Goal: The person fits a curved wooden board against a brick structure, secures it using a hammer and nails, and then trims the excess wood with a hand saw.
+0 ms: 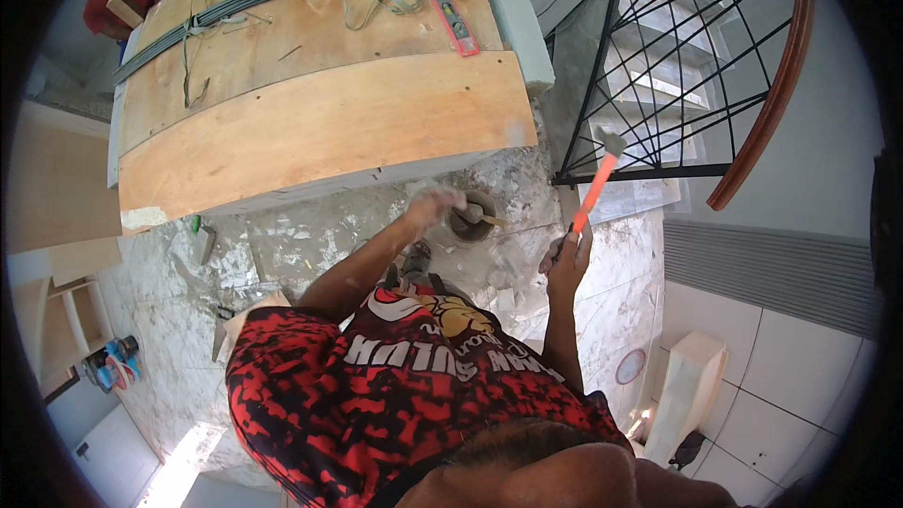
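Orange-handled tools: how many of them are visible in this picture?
1: the orange-handled tool, held in the right hand, its grey head in front of the black railing. Others may be hidden behind the person's body.

I see a shirt point(367, 404) blotched in red and black, with bold white lettering point(435, 354) and a yellow drawing point(467, 316) on its front. The left sleeve point(268, 343) matches; both forearms point(356, 273) are bare.
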The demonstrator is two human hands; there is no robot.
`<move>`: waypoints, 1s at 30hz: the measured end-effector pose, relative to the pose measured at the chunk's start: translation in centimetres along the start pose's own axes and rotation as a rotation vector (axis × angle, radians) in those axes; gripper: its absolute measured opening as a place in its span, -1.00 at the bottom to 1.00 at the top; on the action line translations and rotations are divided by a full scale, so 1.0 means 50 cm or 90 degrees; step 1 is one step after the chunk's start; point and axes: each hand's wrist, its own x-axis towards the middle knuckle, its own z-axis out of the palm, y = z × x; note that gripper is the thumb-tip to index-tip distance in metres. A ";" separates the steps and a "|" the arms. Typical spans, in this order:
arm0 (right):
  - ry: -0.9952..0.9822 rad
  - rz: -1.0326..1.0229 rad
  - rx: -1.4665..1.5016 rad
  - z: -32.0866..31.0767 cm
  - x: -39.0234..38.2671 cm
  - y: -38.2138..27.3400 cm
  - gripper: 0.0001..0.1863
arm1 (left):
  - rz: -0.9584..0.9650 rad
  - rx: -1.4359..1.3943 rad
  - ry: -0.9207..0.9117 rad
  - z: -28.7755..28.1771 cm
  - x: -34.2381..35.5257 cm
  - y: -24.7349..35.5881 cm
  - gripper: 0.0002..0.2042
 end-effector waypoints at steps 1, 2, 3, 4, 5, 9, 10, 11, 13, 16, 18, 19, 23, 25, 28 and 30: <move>0.015 0.010 -0.001 -0.015 -0.010 0.004 -0.53 | -0.090 -0.148 0.021 0.000 0.010 -0.026 -0.81; 0.027 0.019 -0.002 -0.030 -0.018 0.012 -0.53 | -0.171 -0.299 0.065 -0.001 0.019 -0.050 -0.83; 0.036 0.022 -0.004 -0.044 -0.021 0.018 -0.53 | -0.116 -0.358 0.055 0.014 0.047 -0.039 -0.83; 0.048 0.043 -0.016 -0.054 -0.030 0.025 -0.53 | -0.062 -0.416 0.044 0.032 0.086 -0.024 -0.82; 0.060 0.061 -0.029 -0.066 -0.036 0.034 -0.53 | -0.005 -0.477 0.033 0.054 0.134 -0.005 -0.78; 0.102 0.100 -0.039 -0.120 -0.065 0.090 -0.53 | 0.307 -0.328 0.097 0.096 0.261 0.041 -0.63; 0.114 0.113 -0.032 -0.131 -0.075 0.099 -0.53 | 0.356 -0.178 0.163 0.098 0.278 0.041 -0.64; 0.119 0.115 -0.022 -0.137 -0.087 0.107 -0.53 | 0.373 -0.074 0.211 0.104 0.285 0.038 -0.64; 0.136 0.128 -0.021 -0.142 -0.107 0.117 -0.53 | 0.347 -0.053 0.222 0.115 0.293 0.028 -0.65; 0.145 0.140 -0.028 -0.156 -0.111 0.131 -0.53 | 0.318 -0.040 0.240 0.121 0.294 0.019 -0.66; 0.134 0.130 -0.043 -0.160 -0.115 0.134 -0.54 | 0.311 -0.026 0.245 0.125 0.295 0.017 -0.67; 0.134 0.142 -0.048 -0.160 -0.115 0.132 -0.54 | 0.309 -0.020 0.248 0.125 0.296 0.016 -0.67; 0.119 0.148 -0.088 -0.154 -0.126 0.134 -0.53 | 0.300 0.002 0.252 0.125 0.296 0.016 -0.69; 0.093 0.165 -0.090 -0.150 -0.128 0.138 -0.52 | 0.297 0.013 0.255 0.123 0.295 0.016 -0.69; 0.051 0.174 -0.102 -0.142 -0.134 0.147 -0.51 | 0.291 0.036 0.256 0.123 0.296 0.017 -0.70; 0.035 0.185 -0.109 -0.131 -0.136 0.149 -0.51 | 0.288 0.052 0.254 0.124 0.298 0.022 -0.71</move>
